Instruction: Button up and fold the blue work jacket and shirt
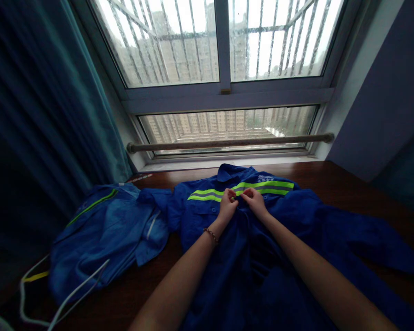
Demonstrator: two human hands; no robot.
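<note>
A dark blue work jacket (207, 230) with a yellow-green and grey reflective stripe (272, 187) across the chest lies spread out, its collar toward the window. My left hand (228, 204) pinches the front edge of the jacket at the stripe, left of the middle opening. Close beside it, my right hand (254, 201) pinches the other front edge. Both hands are closed, and whatever small part lies between the fingertips is hidden. Below the hands the jacket front hangs apart in folds. A beaded bracelet (211, 235) circles my left wrist.
Another blue garment (113, 225) with a green stripe lies crumpled at the left. A white cord (64, 303) loops near it. The brown wooden surface (334, 184) meets a window with a horizontal rail (227, 143). Blue curtain (55, 92) hangs at the left.
</note>
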